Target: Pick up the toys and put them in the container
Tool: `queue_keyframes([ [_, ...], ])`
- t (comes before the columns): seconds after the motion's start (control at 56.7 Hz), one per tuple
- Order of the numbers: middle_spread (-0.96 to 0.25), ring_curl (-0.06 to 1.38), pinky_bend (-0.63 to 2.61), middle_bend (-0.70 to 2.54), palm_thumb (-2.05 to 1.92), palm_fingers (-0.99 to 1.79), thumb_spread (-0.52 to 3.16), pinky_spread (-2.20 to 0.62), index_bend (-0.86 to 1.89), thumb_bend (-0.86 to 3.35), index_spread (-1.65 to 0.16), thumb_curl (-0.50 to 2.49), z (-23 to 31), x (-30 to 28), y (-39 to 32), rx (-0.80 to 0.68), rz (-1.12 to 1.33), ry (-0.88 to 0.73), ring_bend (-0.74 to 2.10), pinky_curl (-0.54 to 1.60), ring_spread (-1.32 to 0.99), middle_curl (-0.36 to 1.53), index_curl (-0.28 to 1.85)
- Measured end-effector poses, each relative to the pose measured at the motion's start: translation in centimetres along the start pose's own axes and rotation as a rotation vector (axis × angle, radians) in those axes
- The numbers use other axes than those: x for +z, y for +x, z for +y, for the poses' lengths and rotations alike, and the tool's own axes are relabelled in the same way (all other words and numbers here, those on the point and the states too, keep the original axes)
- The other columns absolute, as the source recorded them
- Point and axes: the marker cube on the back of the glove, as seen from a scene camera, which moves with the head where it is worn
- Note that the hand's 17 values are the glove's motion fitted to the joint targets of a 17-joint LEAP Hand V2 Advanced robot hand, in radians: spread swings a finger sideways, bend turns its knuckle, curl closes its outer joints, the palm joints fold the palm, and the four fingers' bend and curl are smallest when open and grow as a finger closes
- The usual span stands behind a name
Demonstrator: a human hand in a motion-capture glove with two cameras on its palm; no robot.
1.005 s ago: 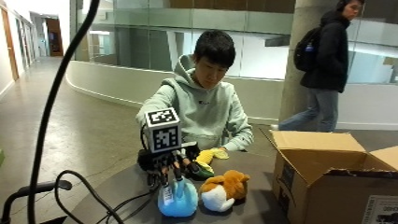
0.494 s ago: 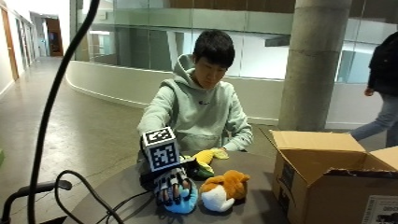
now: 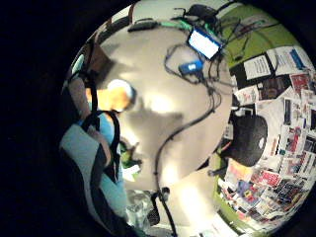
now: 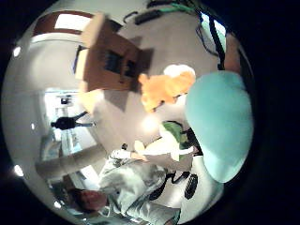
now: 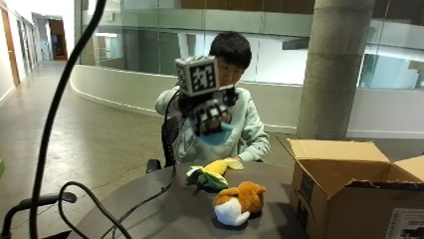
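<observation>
In the outside view my gloved right hand (image 5: 208, 115) is raised high above the table, in front of the person's chest. Its fingers are curled round a light blue soft toy (image 5: 220, 135), which fills much of the thumb side palm view (image 4: 219, 126). Below, on the dark round table (image 5: 149, 209), lie a yellow and green corn toy (image 5: 213, 175) and an orange and white plush animal (image 5: 236, 202). The open cardboard box (image 5: 351, 191) stands at the table's right side. The thumb side palm view looks down on the plush (image 4: 165, 89), the corn toy (image 4: 175, 133) and the box (image 4: 105, 56).
A thick black cable (image 5: 59, 99) arcs across the near left of the outside view, with more cable on the table (image 5: 99, 209). A concrete pillar (image 5: 334, 69) rises behind the box. The box's flaps stand open upward.
My hand closed on the blue toy on the table and has lifted it well up, to chest height. The corn toy and the plush stay where they were.
</observation>
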Motion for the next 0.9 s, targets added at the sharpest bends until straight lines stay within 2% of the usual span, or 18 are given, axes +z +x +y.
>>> queue_keyframes([
  [0.106, -0.33, 0.63, 1.07, 0.88, 0.77, 0.99, 0.4, -0.4, 0.53, 0.2, -0.34, 0.83, 0.8, -4.5, -6.1, -0.012, -0.055, 0.062, 1.1, 0.49, -0.45, 0.54, 0.55],
  [0.3, -0.35, 0.7, 1.16, 0.97, 0.76, 0.89, 0.27, -0.39, 0.62, 0.21, -0.34, 0.91, -2.7, -9.0, -17.7, -0.174, -0.12, 0.354, 1.17, 0.53, -0.46, 0.67, 0.69],
  [0.494, -0.35, 0.75, 1.23, 1.0, 0.73, 0.76, 0.19, -0.39, 0.65, 0.19, -0.35, 0.96, -8.6, -6.6, -25.3, -0.25, -0.227, 0.522, 1.22, 0.55, -0.46, 0.78, 0.82],
  [0.6, -0.33, 0.77, 1.3, 0.88, 0.7, 0.4, 0.24, -0.36, 0.55, 0.16, -0.35, 0.97, -10.9, -3.8, -28.6, -0.291, -0.262, 0.483, 1.18, 0.57, -0.44, 0.79, 0.88],
  [0.617, -0.31, 0.75, 1.34, 0.77, 0.71, 0.18, 0.29, -0.34, 0.45, 0.17, -0.34, 0.98, -11.2, -3.5, -29.0, -0.303, -0.253, 0.465, 1.14, 0.57, -0.42, 0.76, 0.85],
  [0.635, -0.27, 0.72, 1.34, 0.61, 0.65, -0.23, 0.43, -0.29, 0.43, 0.16, -0.33, 0.97, -11.4, -3.2, -29.3, -0.312, -0.239, 0.452, 0.97, 0.58, -0.37, 0.71, 0.83],
  [0.653, -0.25, 0.73, 1.35, 0.56, 0.63, -0.34, 0.49, -0.25, 0.41, 0.15, -0.33, 0.96, -11.5, -3.1, -29.5, -0.319, -0.221, 0.445, 0.91, 0.59, -0.34, 0.69, 0.83],
  [0.67, -0.21, 0.69, 1.29, 0.48, 0.56, -0.6, 0.56, -0.21, 0.36, 0.1, -0.33, 0.92, -11.6, -3.0, -29.7, -0.324, -0.202, 0.441, 0.76, 0.57, -0.29, 0.65, 0.79],
  [0.688, -0.18, 0.66, 1.24, 0.42, 0.53, -0.66, 0.61, -0.18, 0.3, 0.08, -0.33, 0.9, -11.7, -3.0, -29.8, -0.327, -0.186, 0.439, 0.67, 0.54, -0.26, 0.62, 0.76],
  [0.794, -0.08, 0.49, 1.01, 0.15, 0.3, -0.57, 0.85, -0.07, 0.08, -0.06, -0.32, 0.75, -10.9, -3.8, -29.6, -0.347, -0.15, 0.43, 0.29, 0.44, -0.14, 0.5, 0.58],
  [0.9, -0.03, 0.41, 0.87, 0.08, 0.22, -0.46, 1.0, -0.01, 0.07, -0.04, -0.3, 0.65, -9.6, -5.6, -27.0, -0.345, -0.161, 0.468, 0.15, 0.38, -0.08, 0.42, 0.48],
])
